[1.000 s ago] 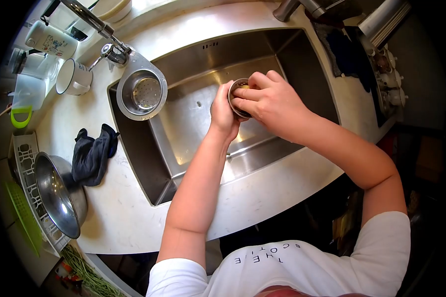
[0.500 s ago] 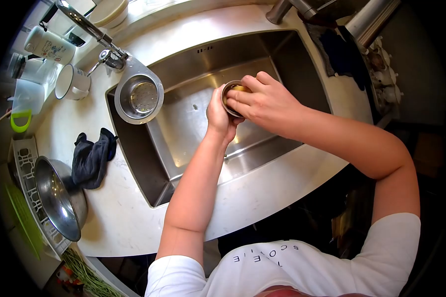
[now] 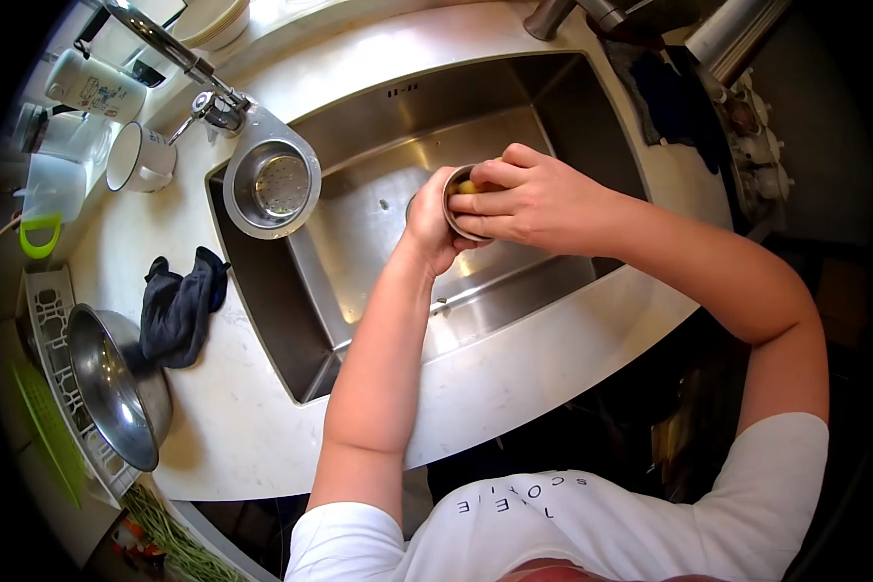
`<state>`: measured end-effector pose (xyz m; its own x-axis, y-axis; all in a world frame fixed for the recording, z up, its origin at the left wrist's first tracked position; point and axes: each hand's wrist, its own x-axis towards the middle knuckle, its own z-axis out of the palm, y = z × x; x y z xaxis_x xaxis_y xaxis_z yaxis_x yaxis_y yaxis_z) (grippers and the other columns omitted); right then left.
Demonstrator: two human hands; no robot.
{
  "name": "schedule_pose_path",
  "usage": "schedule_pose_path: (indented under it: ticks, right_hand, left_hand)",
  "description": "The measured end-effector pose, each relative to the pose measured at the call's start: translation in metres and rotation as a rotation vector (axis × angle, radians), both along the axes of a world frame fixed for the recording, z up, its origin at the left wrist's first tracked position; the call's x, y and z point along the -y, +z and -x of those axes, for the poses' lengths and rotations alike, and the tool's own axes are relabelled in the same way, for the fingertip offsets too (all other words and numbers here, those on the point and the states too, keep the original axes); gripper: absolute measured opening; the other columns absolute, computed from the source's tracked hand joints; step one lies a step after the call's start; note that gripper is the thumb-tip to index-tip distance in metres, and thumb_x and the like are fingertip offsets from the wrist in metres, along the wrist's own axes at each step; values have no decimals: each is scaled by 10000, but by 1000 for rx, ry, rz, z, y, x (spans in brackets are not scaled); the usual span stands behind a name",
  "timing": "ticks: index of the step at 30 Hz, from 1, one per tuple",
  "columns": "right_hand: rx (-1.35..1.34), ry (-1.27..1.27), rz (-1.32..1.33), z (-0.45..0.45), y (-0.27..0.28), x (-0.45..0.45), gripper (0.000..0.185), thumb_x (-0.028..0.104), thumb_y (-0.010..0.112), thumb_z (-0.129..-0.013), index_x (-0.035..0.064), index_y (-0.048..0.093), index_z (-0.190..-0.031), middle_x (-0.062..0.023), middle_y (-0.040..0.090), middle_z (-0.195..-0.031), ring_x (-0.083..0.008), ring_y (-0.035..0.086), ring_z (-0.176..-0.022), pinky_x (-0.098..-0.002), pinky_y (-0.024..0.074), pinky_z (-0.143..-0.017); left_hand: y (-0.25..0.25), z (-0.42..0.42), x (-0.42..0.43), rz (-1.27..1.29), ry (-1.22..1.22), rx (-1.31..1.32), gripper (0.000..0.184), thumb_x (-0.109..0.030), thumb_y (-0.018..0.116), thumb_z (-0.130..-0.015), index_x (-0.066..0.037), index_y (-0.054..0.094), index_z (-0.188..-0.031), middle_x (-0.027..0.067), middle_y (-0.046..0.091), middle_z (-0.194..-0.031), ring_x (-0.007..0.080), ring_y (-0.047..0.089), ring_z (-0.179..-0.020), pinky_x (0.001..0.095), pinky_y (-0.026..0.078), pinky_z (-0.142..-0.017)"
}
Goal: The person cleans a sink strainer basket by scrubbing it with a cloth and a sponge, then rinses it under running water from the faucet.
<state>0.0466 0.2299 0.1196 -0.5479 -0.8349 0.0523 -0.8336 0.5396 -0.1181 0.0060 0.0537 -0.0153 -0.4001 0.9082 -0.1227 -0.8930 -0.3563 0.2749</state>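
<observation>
Over the steel sink [image 3: 359,281], my left hand [image 3: 431,221] is wrapped round a small metal cup [image 3: 453,206], tilted with its mouth toward the right. My right hand [image 3: 529,202] reaches its fingers into that mouth. Between those fingers shows a bit of something yellow [image 3: 468,186], perhaps a sponge; most of it is hidden by the fingers and the cup wall.
A round strainer basin [image 3: 273,188] sits at the sink's left corner beside the faucet [image 3: 165,44]. Left on the counter are a dark cloth [image 3: 180,308], a steel bowl [image 3: 116,383] and a white mug [image 3: 142,158]. Dark cloths [image 3: 664,97] lie at the right.
The fingers of my right hand have shifted inside the cup, and its wrist has turned slightly. The cup stays in my left hand, its mouth turned a little. The view has shifted slightly.
</observation>
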Motion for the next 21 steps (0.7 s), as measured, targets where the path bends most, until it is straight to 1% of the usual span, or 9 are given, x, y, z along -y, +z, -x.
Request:
schedule_pose_path:
  ticks: [1, 6, 9, 10, 12, 14, 16, 17, 21]
  right_hand:
    - [-135, -36, -10, -1, -7, 3, 331, 116, 706, -735, 126, 684, -1066, 54, 657, -1102, -182, 561, -1021, -329, 423, -817]
    - [-310, -256, -71, -7, -13, 18, 259, 141, 681, -764, 135, 649, -1021, 32, 635, -927, -213, 567, -915, -343, 425, -742]
    - [431, -670, 149, -4, -7, 26, 344, 7, 596, -830, 150, 654, -1137, -25, 618, -965, -249, 509, -879, -383, 429, -826]
    - [435, -666, 152, -4, -12, 26, 344, 7, 596, -830, 150, 654, -1137, -25, 618, -965, -249, 509, -879, -383, 429, -826]
    - [578, -611, 517, -2, -21, 25, 359, -13, 578, -845, 150, 654, -1156, -38, 635, -1004, -276, 488, -911, -390, 423, -859]
    - [548, -545, 425, -4, -20, 18, 379, -18, 584, -840, 135, 649, -1181, -26, 650, -1095, -269, 478, -960, -381, 412, -894]
    - [327, -252, 192, -3, -4, 14, 398, -16, 600, -830, 137, 651, -1194, 14, 642, -1183, -243, 509, -1013, -369, 407, -907]
    - [113, -168, 191, -3, -9, 11, 268, 72, 637, -816, 166, 687, -1062, 32, 661, -1060, -214, 544, -1006, -355, 412, -872]
    - [-220, -51, 33, 2, -5, 7, 225, 149, 646, -786, 176, 666, -1008, 37, 656, -1037, -174, 559, -967, -306, 415, -782]
  left_hand:
    - [47, -13, -11, 541, 201, -42, 356, -417, 371, -989, -151, 606, -1010, 16, 625, -857, 138, 590, -645, 248, 396, -414]
    - [32, -14, -13, 551, 364, -131, 392, -454, 385, -997, -140, 616, -1033, 19, 652, -889, 117, 608, -682, 254, 426, -460]
    - [35, -20, -21, 672, 648, -328, 387, -418, 371, -1013, -123, 623, -1025, 22, 657, -906, 113, 607, -660, 228, 410, -435]
    - [34, -19, -18, 678, 649, -327, 387, -418, 371, -1013, -123, 623, -1025, 22, 657, -906, 113, 607, -660, 228, 410, -435]
    - [37, -14, -13, 661, 623, -268, 396, -404, 362, -1017, -107, 624, -1010, 32, 655, -880, 118, 600, -651, 232, 402, -425]
    - [42, -10, -6, 625, 549, -211, 406, -392, 343, -1014, -96, 618, -981, 33, 626, -803, 117, 571, -606, 233, 367, -393]
    - [55, -8, -2, 506, 293, -119, 401, -377, 325, -1008, -101, 608, -940, 17, 579, -730, 102, 528, -546, 227, 322, -368]
    - [45, -2, 3, 411, 156, -123, 390, -361, 314, -1004, -108, 599, -918, 6, 552, -708, 89, 502, -512, 225, 295, -358]
    - [50, -7, -2, 475, 244, -166, 370, -362, 345, -1010, -112, 608, -936, 8, 580, -733, 92, 525, -537, 241, 333, -374]
